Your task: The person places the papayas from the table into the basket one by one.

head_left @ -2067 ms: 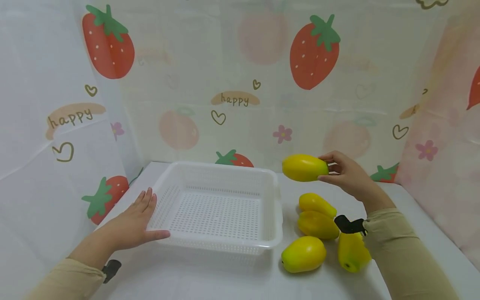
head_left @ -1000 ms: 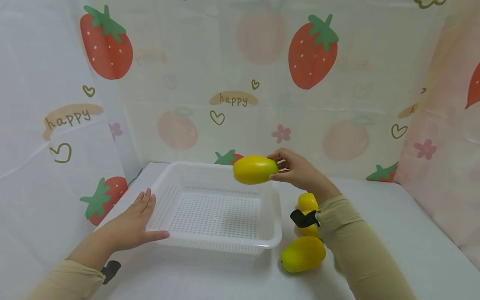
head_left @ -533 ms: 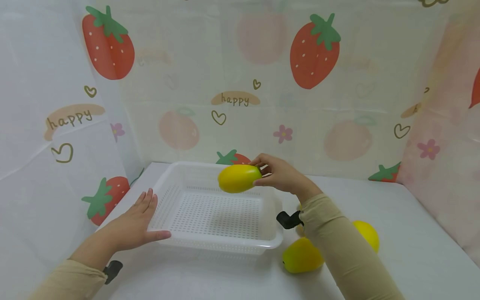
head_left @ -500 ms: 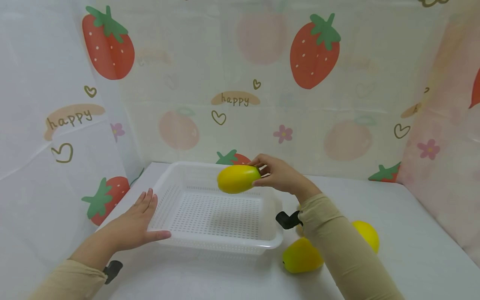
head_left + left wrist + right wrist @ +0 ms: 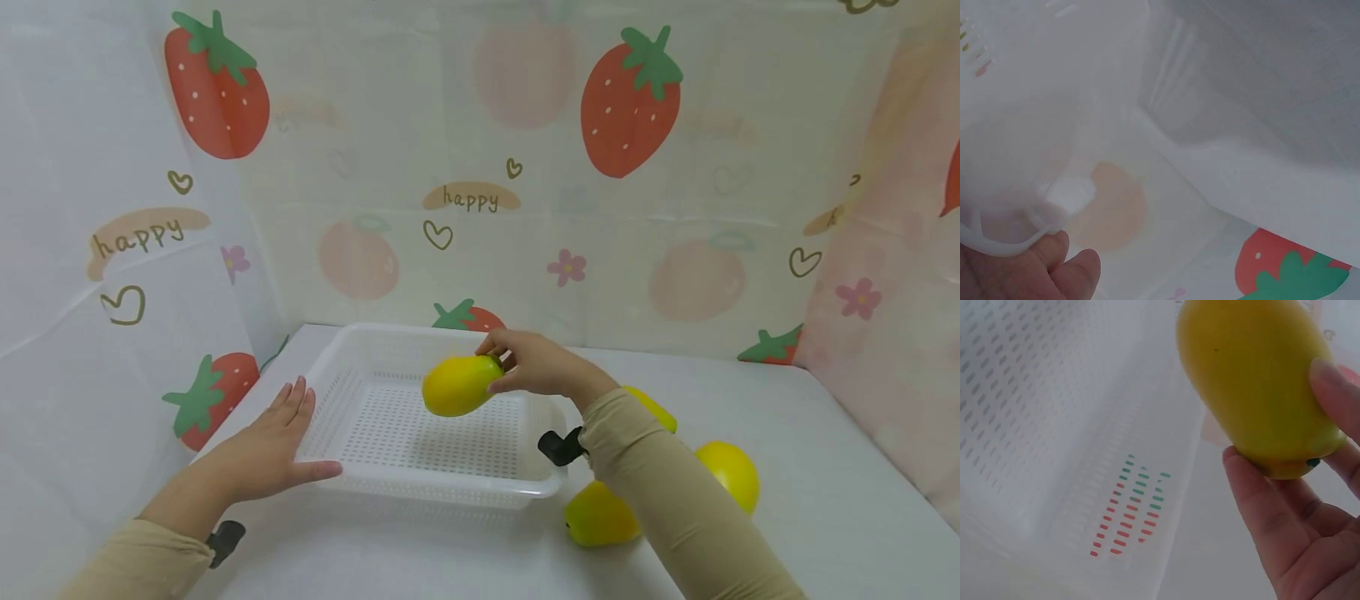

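Note:
My right hand (image 5: 536, 365) grips a yellow papaya (image 5: 459, 387) by its greenish stem end, holding it over the white perforated basket (image 5: 450, 483). In the right wrist view the papaya (image 5: 1254, 381) sits between thumb and fingers, with the basket wall (image 5: 1122, 506) beside it. My left hand (image 5: 258, 450) rests along the basket's left rim, fingers straight and thumb spread towards the front edge. Fingertips (image 5: 1079, 275) show beside the rim in the left wrist view. No fruit lies on the visible basket floor.
More papayas lie on the white table right of the basket: one in front (image 5: 602, 517), another behind the right forearm (image 5: 731, 475), and one farther back (image 5: 651, 408). The right sleeve partly covers them. A strawberry-printed curtain (image 5: 390, 125) encloses the back and sides.
My right hand has carried the papaya leftward from above the other fruit to over the basket, then lowered it, with its far end tipping down. The left hand has stayed in place.

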The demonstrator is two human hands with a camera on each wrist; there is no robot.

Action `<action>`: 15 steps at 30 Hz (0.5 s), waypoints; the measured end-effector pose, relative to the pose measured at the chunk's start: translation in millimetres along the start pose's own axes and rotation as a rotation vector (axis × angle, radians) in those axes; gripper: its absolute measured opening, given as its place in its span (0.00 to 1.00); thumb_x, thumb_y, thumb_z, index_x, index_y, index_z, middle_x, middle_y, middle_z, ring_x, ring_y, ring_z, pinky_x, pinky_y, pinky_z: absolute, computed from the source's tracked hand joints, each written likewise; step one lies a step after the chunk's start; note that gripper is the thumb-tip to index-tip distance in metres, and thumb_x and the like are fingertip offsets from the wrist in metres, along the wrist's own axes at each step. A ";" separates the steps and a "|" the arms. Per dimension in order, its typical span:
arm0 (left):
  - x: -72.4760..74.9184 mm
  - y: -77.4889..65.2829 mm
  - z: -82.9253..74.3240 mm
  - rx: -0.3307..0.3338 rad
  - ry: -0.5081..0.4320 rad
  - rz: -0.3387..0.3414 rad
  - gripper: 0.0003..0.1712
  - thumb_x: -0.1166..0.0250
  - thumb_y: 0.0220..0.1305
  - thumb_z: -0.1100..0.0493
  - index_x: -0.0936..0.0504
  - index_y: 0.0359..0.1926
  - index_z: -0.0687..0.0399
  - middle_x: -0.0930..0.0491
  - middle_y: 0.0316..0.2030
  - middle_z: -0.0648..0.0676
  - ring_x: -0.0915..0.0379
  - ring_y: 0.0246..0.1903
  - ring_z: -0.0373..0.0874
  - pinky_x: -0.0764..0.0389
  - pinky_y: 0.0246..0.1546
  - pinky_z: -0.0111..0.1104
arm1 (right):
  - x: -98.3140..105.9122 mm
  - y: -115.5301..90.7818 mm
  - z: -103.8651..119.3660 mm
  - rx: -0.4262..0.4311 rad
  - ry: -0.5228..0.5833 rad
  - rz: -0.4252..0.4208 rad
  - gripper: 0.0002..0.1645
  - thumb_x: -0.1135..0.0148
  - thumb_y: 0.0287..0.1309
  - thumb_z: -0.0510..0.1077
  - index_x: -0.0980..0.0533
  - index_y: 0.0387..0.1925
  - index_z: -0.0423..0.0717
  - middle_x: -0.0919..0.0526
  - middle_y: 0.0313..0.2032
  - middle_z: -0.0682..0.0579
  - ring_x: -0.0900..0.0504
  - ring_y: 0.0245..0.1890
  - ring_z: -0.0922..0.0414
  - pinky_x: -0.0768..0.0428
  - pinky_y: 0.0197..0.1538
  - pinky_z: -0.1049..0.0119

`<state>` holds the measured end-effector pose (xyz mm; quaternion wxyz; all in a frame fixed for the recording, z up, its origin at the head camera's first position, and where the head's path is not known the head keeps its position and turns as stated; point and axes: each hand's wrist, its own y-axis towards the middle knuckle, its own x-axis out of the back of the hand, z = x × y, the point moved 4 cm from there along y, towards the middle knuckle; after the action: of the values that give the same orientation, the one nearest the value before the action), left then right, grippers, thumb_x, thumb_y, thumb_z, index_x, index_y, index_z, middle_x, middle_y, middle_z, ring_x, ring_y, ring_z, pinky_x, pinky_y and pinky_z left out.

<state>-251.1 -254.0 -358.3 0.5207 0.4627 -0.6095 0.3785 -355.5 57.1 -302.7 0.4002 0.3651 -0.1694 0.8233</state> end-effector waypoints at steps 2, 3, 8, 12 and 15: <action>0.6 -0.1 -0.2 0.001 0.001 0.001 0.69 0.49 0.44 0.21 0.55 0.67 0.74 0.63 0.68 0.70 0.68 0.67 0.66 0.53 0.61 0.59 | -2.7 1.6 -0.4 -0.013 -0.007 0.023 0.22 0.32 0.49 0.41 0.27 0.46 0.56 0.24 0.44 0.54 0.22 0.42 0.54 0.21 0.44 0.65; 0.8 -0.1 -0.3 0.003 0.001 0.003 0.69 0.49 0.44 0.21 0.55 0.67 0.74 0.63 0.68 0.70 0.68 0.67 0.66 0.52 0.61 0.59 | -4.2 2.2 -0.5 -0.020 -0.009 0.037 0.22 0.32 0.48 0.41 0.27 0.46 0.56 0.24 0.44 0.54 0.21 0.42 0.55 0.21 0.44 0.65; 2.3 -0.3 -1.4 0.009 -0.011 0.012 0.70 0.49 0.43 0.20 0.56 0.67 0.74 0.63 0.68 0.70 0.69 0.67 0.66 0.52 0.60 0.59 | -10.4 4.7 1.7 -0.044 -0.041 0.081 0.20 0.31 0.47 0.42 0.27 0.43 0.57 0.23 0.44 0.54 0.21 0.41 0.57 0.21 0.44 0.65; 1.9 0.1 -0.8 0.009 -0.003 0.008 0.70 0.50 0.43 0.19 0.56 0.67 0.73 0.63 0.68 0.70 0.68 0.67 0.66 0.52 0.60 0.59 | -14.9 6.7 4.4 -0.061 -0.072 0.102 0.18 0.31 0.47 0.43 0.27 0.41 0.57 0.22 0.42 0.55 0.21 0.39 0.57 0.22 0.44 0.65; 1.1 0.5 0.3 0.006 0.002 0.002 0.70 0.51 0.43 0.19 0.56 0.67 0.73 0.63 0.68 0.70 0.68 0.67 0.66 0.51 0.61 0.58 | -18.2 8.4 6.2 -0.062 -0.095 0.113 0.17 0.31 0.48 0.43 0.26 0.40 0.57 0.22 0.41 0.56 0.23 0.41 0.57 0.22 0.45 0.65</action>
<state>-251.7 -254.3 -357.3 0.5192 0.4633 -0.6084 0.3815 -351.6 38.6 -311.8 0.3557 0.3812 -0.2339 0.8207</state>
